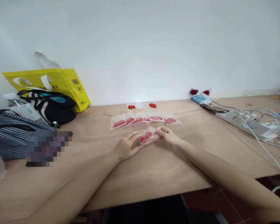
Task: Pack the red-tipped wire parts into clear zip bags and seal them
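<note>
Between my two hands is a clear plastic bag (147,137) with red pieces inside, just above the wooden table (135,174). My left hand (128,145) holds its left end between thumb and fingers. The right end is pinched in my right hand (164,135). Behind my hands lies a row of similar clear bags (138,120) with red pieces, some overlapping. One bag (172,119) sits at the right end of that row. Nearer the wall are two small groups of red pieces, one on the left (131,107) and one on the right (152,105), with clear plastic around them.
At the left stand a yellow bag (78,93), a black bag (58,109), a clear bottle (25,109) and a striped cloth item (9,133). To the right are a blue packet (202,99), dark red flowers (194,91), and power strips (249,126) with white cables. A wall rises behind.
</note>
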A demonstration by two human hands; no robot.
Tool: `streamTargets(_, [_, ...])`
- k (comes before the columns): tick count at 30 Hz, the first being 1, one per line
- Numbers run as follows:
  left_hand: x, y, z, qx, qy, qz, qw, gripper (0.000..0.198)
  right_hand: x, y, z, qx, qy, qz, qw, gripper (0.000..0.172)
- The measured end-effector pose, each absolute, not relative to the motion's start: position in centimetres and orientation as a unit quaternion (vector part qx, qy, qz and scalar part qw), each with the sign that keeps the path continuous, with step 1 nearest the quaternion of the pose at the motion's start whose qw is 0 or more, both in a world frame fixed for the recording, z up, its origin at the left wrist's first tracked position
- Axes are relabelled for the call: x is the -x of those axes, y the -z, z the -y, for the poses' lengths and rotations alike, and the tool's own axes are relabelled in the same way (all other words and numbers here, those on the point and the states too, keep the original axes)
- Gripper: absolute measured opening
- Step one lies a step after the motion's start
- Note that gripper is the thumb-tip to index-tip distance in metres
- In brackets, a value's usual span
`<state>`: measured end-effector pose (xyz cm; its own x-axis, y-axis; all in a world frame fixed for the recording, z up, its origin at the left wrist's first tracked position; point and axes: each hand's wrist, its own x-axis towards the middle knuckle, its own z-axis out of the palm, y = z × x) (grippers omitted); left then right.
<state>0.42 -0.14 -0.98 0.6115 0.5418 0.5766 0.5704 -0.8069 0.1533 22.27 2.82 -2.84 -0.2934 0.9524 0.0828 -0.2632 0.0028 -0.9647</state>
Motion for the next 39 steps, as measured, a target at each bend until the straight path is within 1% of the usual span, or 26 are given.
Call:
streamTargets(2, [-0.2,1.2,-0.1,0.906,0.308,0.290,0.028,0.025,-21.6,3.4,-3.3,0.363,-0.561,0.579,0.467,0.043])
streamTargets(4, [0.1,1.3,-0.4,0.916,0.296,0.268,0.033,0.017,-21.6,3.6,-3.8,0.387,-0.451,0.670,0.444,0.037])
streamTargets(7, [0.4,1.4,-0.6,0.925,0.289,0.243,0.050,0.014,-22.3,3.3,-4.0,0.396,-0.272,0.760,0.438,0.024])
streamTargets(9, [0.6,1.4,-0.7,0.926,0.295,0.226,0.066,0.015,-22.9,2.9,-3.7,0.385,-0.214,0.782,0.441,0.020])
streamTargets(14, [0.5,1.2,-0.5,0.926,0.312,0.176,0.122,0.013,-23.5,2.1,-2.2,0.284,-0.196,0.861,0.374,0.026])
streamTargets(17, [0.3,1.1,-0.4,0.925,0.309,0.168,0.143,0.016,-23.3,2.2,-1.8,0.253,-0.153,0.891,0.344,0.026])
streamTargets(20, [0.2,1.2,-0.5,0.926,0.310,0.172,0.130,0.016,-23.0,2.5,-2.0,0.288,-0.078,0.898,0.324,0.019])
streamTargets(23, [0.2,1.5,-0.6,0.924,0.315,0.194,0.096,0.015,-22.8,2.7,-2.4,0.328,-0.026,0.885,0.330,0.018])
streamTargets(27, [0.3,1.6,-0.7,0.924,0.312,0.211,0.068,0.015,-22.1,2.6,-2.3,0.314,0.007,0.891,0.327,0.020])
streamTargets(32, [0.1,1.4,-0.6,0.926,0.284,0.242,0.062,0.018,-21.1,2.6,-2.3,0.293,0.051,0.903,0.309,0.022])
streamTargets(35, [0.0,1.2,-0.6,0.922,0.279,0.259,0.069,0.018,-21.4,2.7,-2.7,0.319,0.077,0.898,0.294,0.017])
streamTargets(39, [0.2,0.9,-0.6,0.900,0.276,0.333,0.058,0.016,-22.1,2.9,-3.2,0.361,0.093,0.883,0.284,0.013])
